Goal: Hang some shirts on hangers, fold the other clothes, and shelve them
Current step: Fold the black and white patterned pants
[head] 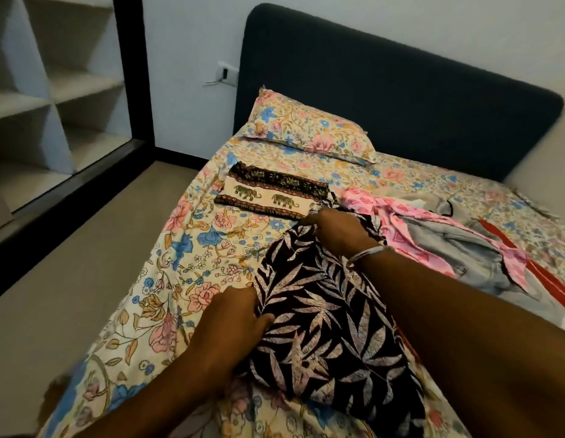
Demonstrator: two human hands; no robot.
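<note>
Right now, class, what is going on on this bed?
A person is folding a dark leaf-print garment on the floral bedsheet. The left hand grips its near left edge and the right hand holds its far end. An elephant-print garment already lies folded near the pillow. A pink garment and a grey one lie unfolded to the right.

A dark leaf-print garment [322, 314] lies half-folded on the bed, just beside a folded elephant-print cloth [271, 194].
</note>
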